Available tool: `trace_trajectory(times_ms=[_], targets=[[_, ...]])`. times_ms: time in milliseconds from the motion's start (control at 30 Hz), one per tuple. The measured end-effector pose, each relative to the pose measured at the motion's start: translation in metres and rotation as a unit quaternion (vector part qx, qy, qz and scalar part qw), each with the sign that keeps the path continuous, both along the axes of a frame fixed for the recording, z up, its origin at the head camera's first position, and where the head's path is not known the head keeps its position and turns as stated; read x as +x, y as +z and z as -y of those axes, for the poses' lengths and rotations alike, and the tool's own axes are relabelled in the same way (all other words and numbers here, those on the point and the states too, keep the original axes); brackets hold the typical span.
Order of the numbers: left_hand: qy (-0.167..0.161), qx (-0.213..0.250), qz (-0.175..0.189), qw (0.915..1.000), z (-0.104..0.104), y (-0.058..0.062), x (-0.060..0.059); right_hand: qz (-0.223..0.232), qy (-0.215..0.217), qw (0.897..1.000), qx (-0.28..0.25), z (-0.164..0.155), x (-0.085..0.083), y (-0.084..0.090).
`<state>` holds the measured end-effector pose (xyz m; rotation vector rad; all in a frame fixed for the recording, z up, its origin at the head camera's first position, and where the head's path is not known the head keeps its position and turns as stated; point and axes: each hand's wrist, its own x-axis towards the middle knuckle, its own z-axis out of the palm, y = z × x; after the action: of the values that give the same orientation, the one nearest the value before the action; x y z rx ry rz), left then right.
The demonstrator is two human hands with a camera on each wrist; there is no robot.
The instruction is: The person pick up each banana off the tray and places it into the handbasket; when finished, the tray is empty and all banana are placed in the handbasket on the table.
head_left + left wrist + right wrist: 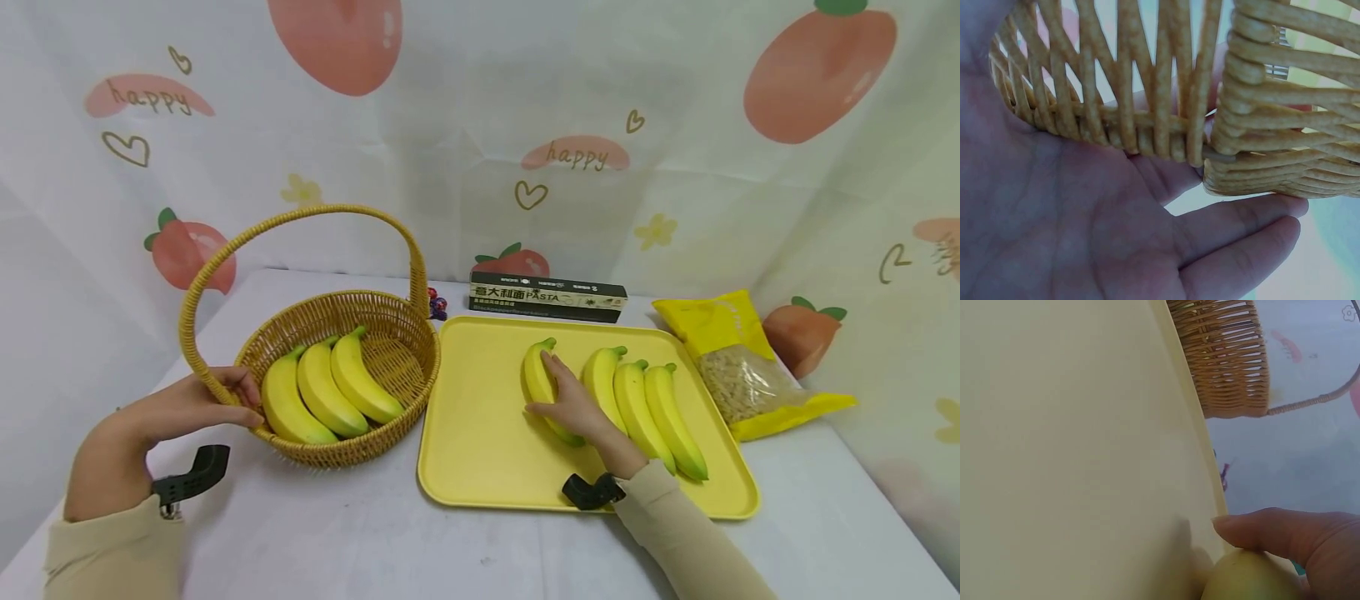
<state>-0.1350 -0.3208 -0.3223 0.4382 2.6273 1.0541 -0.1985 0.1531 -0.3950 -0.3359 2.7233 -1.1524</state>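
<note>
In the head view my left hand (pixel 210 402) grips the near-left side of a wicker basket (pixel 330 454), by the foot of its tall hoop handle. The left wrist view shows the palm (pixel 1072 219) close against the woven side, part of the fingers hidden behind the weave. Three yellow bananas (pixel 324 392) lie side by side inside the basket. Over the yellow tray (pixel 480 450), my right hand (pixel 577 408) holds a single banana (pixel 537 379) between thumb and fingers. Its rounded end and the thumb (pixel 1272 531) show in the right wrist view. Three more bananas (pixel 633 400) lie right of that hand.
Behind the tray stands a black pasta box (pixel 547 297). A yellow bag of pasta (pixel 738 375) lies at the tray's right edge. Small wrapped items (pixel 437 304) sit behind the basket. A printed curtain (pixel 465 167) hangs at the table's back.
</note>
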Motion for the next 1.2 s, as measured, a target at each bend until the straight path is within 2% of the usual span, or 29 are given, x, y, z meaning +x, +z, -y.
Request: trace_trajectory(times_ms=[167,367,633,967,1200], targets=[[-0.002,0.004,0.001,1.0000,0.000,0.001,0.000,-0.008,0.013,1.000,-0.002,0.000,0.001,0.000],[-0.008,0.018,-0.005,0.9998,0.001,-0.001,0.001,-0.048,0.041,0.998,0.005,0.004,0.000,0.006],[-0.024,0.030,-0.014,0.9992,0.001,-0.002,0.002,-0.049,0.088,0.995,0.003,0.016,0.002,0.021],[-0.009,0.013,-0.003,0.9999,0.001,-0.001,0.002,-0.067,0.146,0.987,-0.003,0.037,0.008,0.043],[-0.015,0.024,0.005,0.9996,0.001,0.000,0.001,-0.073,0.175,0.982,-0.016,0.059,0.011,0.062]])
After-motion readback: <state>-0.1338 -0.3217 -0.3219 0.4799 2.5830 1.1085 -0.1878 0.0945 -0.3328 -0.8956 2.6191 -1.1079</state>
